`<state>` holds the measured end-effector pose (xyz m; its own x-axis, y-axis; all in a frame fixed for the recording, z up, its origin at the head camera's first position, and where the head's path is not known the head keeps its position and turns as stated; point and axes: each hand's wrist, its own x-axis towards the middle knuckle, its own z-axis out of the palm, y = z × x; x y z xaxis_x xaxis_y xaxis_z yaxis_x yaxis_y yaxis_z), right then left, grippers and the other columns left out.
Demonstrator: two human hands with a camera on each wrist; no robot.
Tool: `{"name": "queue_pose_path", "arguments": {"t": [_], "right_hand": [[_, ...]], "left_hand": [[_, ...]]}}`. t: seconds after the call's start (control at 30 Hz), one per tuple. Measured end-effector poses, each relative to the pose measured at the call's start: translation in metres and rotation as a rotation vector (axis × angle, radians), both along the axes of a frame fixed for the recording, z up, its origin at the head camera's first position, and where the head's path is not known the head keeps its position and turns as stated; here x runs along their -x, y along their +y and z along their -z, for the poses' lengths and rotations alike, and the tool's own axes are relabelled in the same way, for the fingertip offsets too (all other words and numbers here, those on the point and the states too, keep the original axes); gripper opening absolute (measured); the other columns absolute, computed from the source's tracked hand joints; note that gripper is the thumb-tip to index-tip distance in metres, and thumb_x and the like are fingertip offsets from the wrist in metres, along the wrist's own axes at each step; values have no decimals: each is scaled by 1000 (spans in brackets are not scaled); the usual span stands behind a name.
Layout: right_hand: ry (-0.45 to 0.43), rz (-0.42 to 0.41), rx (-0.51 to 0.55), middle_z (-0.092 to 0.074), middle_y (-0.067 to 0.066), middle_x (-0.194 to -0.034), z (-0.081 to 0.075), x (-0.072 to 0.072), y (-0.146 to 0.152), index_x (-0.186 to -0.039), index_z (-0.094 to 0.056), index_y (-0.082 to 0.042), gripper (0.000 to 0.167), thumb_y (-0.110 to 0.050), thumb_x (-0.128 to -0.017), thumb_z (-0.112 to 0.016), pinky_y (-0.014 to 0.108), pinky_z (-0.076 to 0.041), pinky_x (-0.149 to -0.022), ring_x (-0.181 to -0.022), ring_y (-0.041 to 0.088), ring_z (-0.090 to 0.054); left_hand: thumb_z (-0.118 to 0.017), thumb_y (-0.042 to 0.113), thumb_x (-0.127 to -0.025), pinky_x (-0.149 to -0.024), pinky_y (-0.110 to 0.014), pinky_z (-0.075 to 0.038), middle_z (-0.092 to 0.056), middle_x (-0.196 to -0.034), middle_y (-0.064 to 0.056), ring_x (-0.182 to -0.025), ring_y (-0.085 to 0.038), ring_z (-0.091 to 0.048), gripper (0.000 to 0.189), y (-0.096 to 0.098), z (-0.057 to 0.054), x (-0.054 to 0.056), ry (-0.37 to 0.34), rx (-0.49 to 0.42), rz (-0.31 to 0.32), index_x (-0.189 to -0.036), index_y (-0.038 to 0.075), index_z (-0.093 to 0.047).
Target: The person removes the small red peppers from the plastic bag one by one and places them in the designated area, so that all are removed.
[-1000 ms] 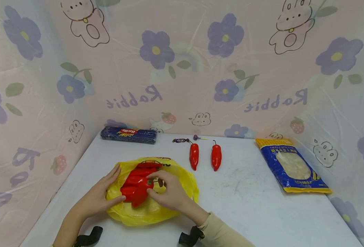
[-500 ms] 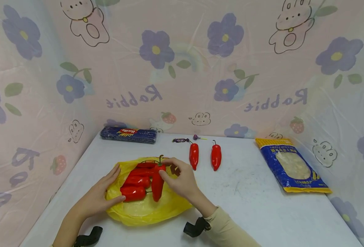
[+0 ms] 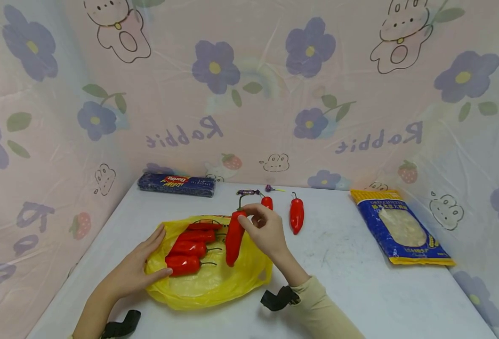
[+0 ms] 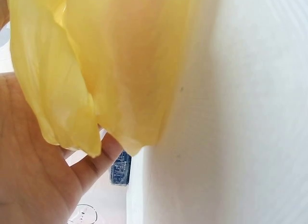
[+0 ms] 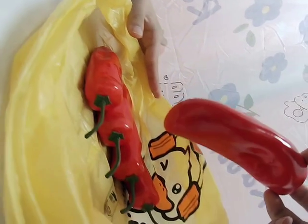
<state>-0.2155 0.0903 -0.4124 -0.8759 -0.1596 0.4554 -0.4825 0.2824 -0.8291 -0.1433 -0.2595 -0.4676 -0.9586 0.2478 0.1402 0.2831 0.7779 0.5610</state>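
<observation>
In the head view, my right hand (image 3: 268,233) pinches a red chili pepper (image 3: 234,239) near its stem, above the right part of a yellow plastic bag (image 3: 203,292). The held pepper (image 5: 236,142) lies slantwise across the right wrist view, with fingertips at its end. My left hand (image 3: 137,268) rests at the bag's left rim, thumb and fingers spread wide and fairly straight. Several red peppers (image 3: 186,265) lie stacked side by side in the open bag, green stems to the right. In the left wrist view, yellow plastic (image 4: 130,65) hides part of the left hand (image 4: 33,166).
Behind the bag, a second red pepper (image 3: 267,203) is partly hidden by the right hand; another pepper (image 3: 296,215) lies right of it. A spaghetti pack (image 3: 176,184), a wrapped candy (image 3: 247,192) and a lollipop (image 3: 269,188) lie at the back. A blue-yellow packet (image 3: 402,228) lies right.
My right hand has lifted one pepper out from among those in the bag and carried it right and toward the back, turning it upright. My left hand has stayed at the bag's rim.
</observation>
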Motion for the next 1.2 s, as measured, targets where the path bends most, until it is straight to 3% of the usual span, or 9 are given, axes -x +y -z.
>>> {"name": "queue_pose_path", "arguments": {"t": [0.33,0.57,0.9,1.2], "right_hand": [[-15,65,15,-76,7,-96,-9,14,21,-112,-79,-10,20,-21,-96,-77,23,-46,-62,-73,20,-54],[-13,181,-9,-79,12,-100,-12,29,51,-114,-79,-7,22,-21,-97,-77,22,-53,-66,-76,22,-64],[-153,346,-86,-78,17,-107,-2,41,117,-119,-78,-6,28,-28,-102,-71,20,-55,-80,-95,28,-70],[-278,438,-193,-74,22,-124,12,61,177,-128,-74,-6,43,-40,-104,-65,39,-57,-89,-114,37,-66]], "left_hand": [[-78,54,-91,-112,-77,-38,-23,-175,-16,-152,-53,-33,100,1,-1,-1,-4,-10,-1,-166,5,-33],[-77,56,-90,-111,-75,-41,-24,-175,-16,-152,-52,-35,100,2,-3,-1,-17,-10,-6,-165,5,-34],[-77,55,-90,-111,-75,-42,-25,-175,-17,-151,-52,-36,101,2,-4,0,-20,-1,-10,-166,5,-34],[-78,54,-90,-112,-76,-40,-24,-175,-18,-152,-53,-35,100,2,-4,0,-21,-14,-6,-165,4,-34]]}}
